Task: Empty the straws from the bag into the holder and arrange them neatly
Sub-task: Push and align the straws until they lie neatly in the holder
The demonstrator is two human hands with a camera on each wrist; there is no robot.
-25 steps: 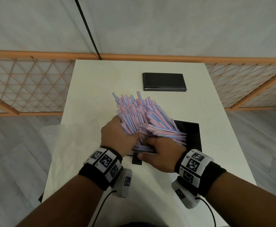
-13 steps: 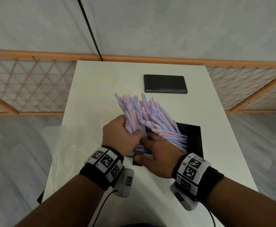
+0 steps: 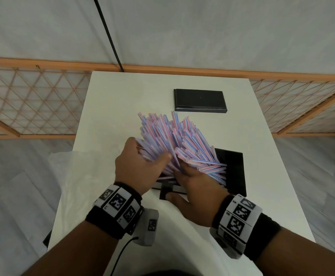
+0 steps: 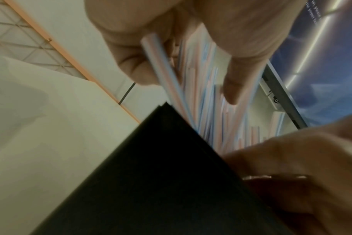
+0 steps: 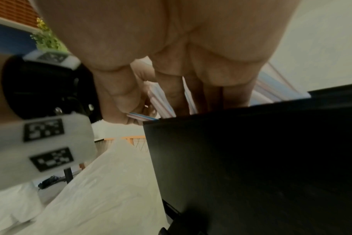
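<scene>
My left hand [image 3: 136, 168] is clenched round the straws [image 3: 172, 136], which stand fanned in the holder [image 3: 234, 172]. My right hand [image 3: 194, 188] has fingers in among them, thumb on the holder's near wall; its grip I cannot tell. The bag [image 3: 73, 172] lies left of the holder.

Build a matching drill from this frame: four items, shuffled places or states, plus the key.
Column one:
1. straws
2. holder
3. bag
4. flat black slab

Column two:
a. slack at the left edge of the table
b. alone at the table's far end
c. fanned out, gripped by the left hand
d. black, open-topped, holding the straws' lower ends

Pairs: 1-c, 2-d, 3-a, 4-b.
</scene>
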